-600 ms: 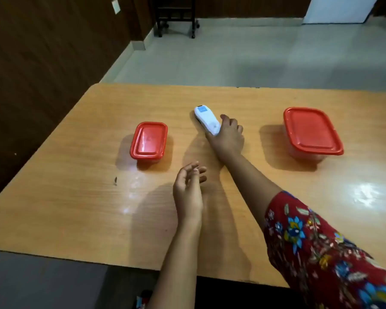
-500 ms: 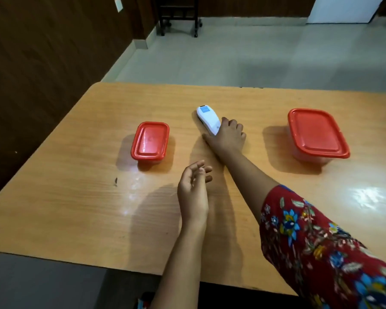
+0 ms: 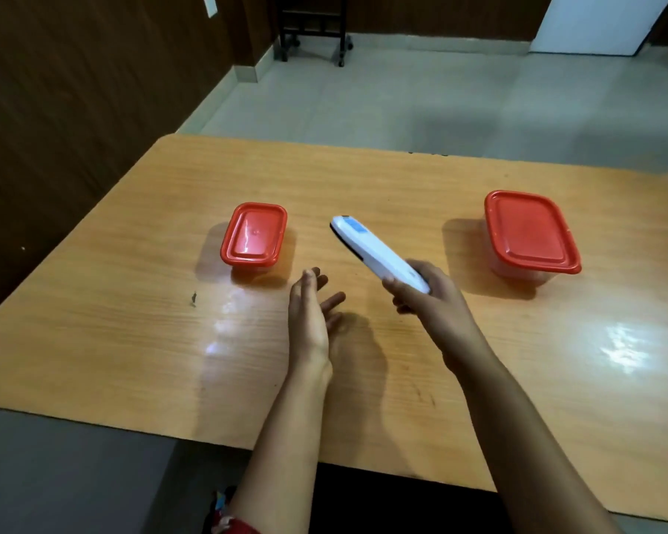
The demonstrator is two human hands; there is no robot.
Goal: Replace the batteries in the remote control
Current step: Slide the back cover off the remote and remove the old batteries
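Head view: the right hand grasps the remote by its near end, clear of the counter, right of the small box. The left hand, relaxed and empty, hovers between box and remote, probably ready to work the battery cover.
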